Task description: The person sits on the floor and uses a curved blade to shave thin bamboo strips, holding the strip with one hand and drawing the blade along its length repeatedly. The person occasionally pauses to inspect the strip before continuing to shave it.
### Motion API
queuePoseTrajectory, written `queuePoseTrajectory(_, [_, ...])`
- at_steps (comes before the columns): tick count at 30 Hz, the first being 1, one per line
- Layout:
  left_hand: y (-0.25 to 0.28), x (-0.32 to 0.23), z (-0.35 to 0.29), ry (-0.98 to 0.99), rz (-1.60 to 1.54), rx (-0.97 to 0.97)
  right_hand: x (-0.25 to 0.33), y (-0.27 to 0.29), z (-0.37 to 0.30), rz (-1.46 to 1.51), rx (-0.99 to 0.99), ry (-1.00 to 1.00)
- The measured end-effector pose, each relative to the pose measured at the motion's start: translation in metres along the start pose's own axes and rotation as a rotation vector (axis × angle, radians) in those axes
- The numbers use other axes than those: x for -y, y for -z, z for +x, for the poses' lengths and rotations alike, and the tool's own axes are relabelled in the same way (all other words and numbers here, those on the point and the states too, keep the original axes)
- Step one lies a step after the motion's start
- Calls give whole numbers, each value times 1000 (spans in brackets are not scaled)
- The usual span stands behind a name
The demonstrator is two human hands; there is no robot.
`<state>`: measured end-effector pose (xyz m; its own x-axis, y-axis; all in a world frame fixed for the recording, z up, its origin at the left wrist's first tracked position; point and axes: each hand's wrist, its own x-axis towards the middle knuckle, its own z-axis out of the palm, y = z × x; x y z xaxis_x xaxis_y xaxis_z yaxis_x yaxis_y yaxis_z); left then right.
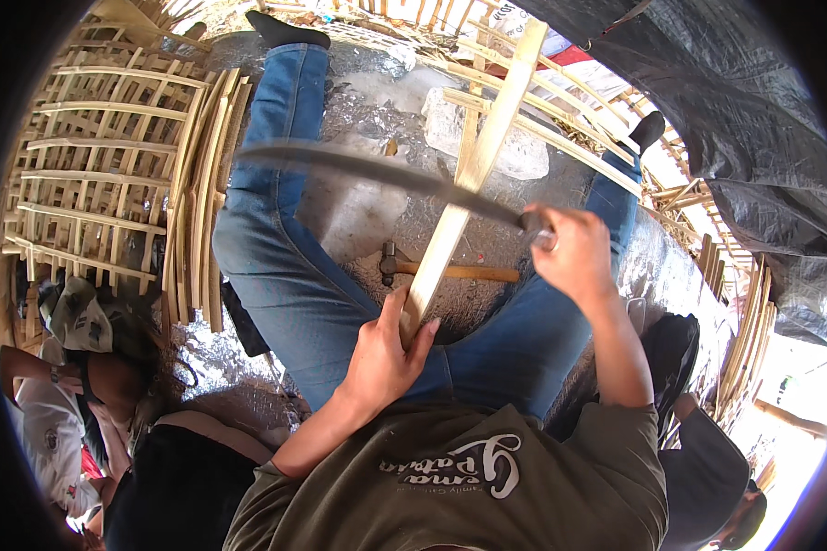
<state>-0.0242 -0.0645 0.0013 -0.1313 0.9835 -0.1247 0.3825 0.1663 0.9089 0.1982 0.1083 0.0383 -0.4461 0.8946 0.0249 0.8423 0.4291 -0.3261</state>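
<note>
The strip (492,138) looks like smooth, pale wood. The knife (377,173) has a dark metal blade, its finish blurred. The hammer (473,273) pairs dark metal with a smooth wooden handle. The jeans (280,285) and shirt (358,500) are matt cloth. At right, the tarp (735,92) looks like wrinkled, glossy plastic; the far block (524,151) looks rough.
</note>
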Motion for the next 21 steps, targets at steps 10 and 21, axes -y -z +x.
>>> queuePoseTrajectory(10, [-7,-3,4,-43,-7,-44,38,-20,-27,-74,67,163])
queuePoseTrajectory(21, [-5,-2,2,-31,-48,4,30,-21,-17,-117,-84,69])
